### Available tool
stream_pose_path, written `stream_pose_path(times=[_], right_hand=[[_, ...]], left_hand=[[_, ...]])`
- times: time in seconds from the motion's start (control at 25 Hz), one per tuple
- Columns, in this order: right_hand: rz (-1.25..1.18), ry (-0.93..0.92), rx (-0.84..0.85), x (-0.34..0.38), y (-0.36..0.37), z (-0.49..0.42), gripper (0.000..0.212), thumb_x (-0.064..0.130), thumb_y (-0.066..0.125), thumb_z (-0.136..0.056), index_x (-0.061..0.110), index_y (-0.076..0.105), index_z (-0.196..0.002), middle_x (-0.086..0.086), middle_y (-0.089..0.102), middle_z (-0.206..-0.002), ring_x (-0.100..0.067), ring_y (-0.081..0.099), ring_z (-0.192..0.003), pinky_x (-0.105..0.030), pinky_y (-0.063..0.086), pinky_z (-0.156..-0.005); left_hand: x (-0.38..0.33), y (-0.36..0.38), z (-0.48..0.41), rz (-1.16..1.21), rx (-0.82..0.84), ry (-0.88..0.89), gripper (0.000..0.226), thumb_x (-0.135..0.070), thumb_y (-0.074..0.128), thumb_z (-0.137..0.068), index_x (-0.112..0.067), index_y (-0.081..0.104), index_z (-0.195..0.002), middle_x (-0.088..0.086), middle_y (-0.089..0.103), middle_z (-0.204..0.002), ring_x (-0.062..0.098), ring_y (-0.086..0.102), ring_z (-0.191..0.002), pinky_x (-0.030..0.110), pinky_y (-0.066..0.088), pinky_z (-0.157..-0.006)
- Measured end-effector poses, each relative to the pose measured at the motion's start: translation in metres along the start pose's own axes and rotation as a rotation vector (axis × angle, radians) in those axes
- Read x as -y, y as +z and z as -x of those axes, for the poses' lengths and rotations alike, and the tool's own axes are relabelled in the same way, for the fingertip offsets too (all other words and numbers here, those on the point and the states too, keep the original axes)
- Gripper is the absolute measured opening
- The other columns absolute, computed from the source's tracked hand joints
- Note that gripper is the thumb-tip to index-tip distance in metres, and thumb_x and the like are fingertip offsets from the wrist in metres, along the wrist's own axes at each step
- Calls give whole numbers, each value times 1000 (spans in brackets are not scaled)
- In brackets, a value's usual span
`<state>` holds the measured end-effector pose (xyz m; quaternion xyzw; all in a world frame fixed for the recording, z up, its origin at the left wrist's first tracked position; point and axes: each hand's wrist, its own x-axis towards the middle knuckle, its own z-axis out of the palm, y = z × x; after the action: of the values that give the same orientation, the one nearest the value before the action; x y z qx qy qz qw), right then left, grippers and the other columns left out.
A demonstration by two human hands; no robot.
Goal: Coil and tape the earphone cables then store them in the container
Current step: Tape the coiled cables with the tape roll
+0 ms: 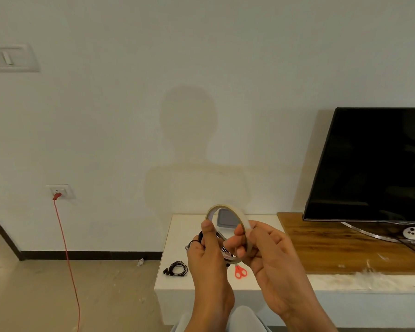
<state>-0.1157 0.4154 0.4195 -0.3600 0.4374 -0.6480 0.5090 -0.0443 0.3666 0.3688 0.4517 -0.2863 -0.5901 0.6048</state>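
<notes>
Plain white wall, low white ledge with wood-grain TV shelf and black flat-screen TV to the right. Thin roll of clear adhesive tape raised over the ledge, pinched at its rim by right hand. Left hand closed on a coiled black earphone cable, thumb up against the roll. Second coiled black earphone set lying on ledge, red-handled scissors just beside the hands, grey lidded container behind, seen through the roll. Likely step: finding tape end. Best done by nail along rim, short strip, coil kept tight. No brand or writing legible; red print inside roll too blurred.
</notes>
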Motion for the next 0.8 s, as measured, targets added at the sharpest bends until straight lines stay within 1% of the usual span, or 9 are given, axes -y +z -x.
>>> stream_pose_path(times=[0.08,0.2,0.28,0.4,0.48,0.52,0.6,0.68,0.8], right_hand=[[-33,9,36,0,1,1,41,4,44,-92,13,77,-68,-16,71,-69,-17,63,-55,-22,58,-62],[-70,17,70,-2,3,5,33,8,48,-86,13,78,-73,-17,72,-75,-19,65,-61,-23,58,-65],[-50,5,41,-5,2,3,35,9,46,-89,10,76,-72,-19,71,-74,-20,65,-60,-22,58,-63],[38,-11,20,0,-3,0,43,8,41,-95,10,74,-68,-16,69,-66,-17,62,-55,-21,55,-60],[103,25,61,6,-8,-2,45,7,41,-96,11,75,-67,-12,67,-63,-13,57,-52,-21,53,-59],[138,59,93,8,-10,-2,45,7,41,-96,10,75,-68,-12,67,-63,-12,55,-51,-21,53,-58],[201,127,153,11,-13,-3,41,4,40,-96,9,75,-74,-12,68,-66,-12,53,-52,-21,52,-59],[211,163,182,14,-13,-4,40,1,40,-96,7,75,-78,-14,69,-70,-14,53,-54,-23,53,-62],[172,162,188,16,-11,-4,44,1,38,-96,9,76,-75,-16,70,-73,-15,56,-57,-26,55,-68]], left_hand=[[0,0,2,37,14,-52,49,-51,46,-86,-4,58,-76,16,59,-66,27,58,-67,38,50,-68],[-1,1,4,96,66,-82,47,-45,45,-92,-4,59,-72,14,58,-63,26,56,-65,36,48,-66],[-1,1,6,99,87,-84,48,-44,45,-93,-2,59,-75,17,56,-66,26,55,-66,36,48,-66],[-1,-4,1,-7,111,-68,50,-48,44,-92,-4,57,-73,9,55,-57,17,50,-53,30,44,-57],[-6,-12,-7,-178,90,47,52,-55,45,-87,-7,56,-70,3,58,-58,14,49,-52,27,40,-55],[-10,-17,-11,-266,81,154,54,-63,47,-81,-11,57,-71,0,61,-62,13,51,-56,24,40,-56],[-22,-25,-18,-409,157,387,60,-78,53,-63,-19,56,-74,-9,61,-63,4,52,-58,15,42,-54],[-28,-30,-23,-502,259,523,49,-69,63,-65,-23,51,-72,-14,56,-56,1,49,-53,10,41,-52],[-29,-28,-28,-560,208,655,23,-42,62,-77,-25,49,-70,-7,47,-49,5,45,-51,12,38,-49]])
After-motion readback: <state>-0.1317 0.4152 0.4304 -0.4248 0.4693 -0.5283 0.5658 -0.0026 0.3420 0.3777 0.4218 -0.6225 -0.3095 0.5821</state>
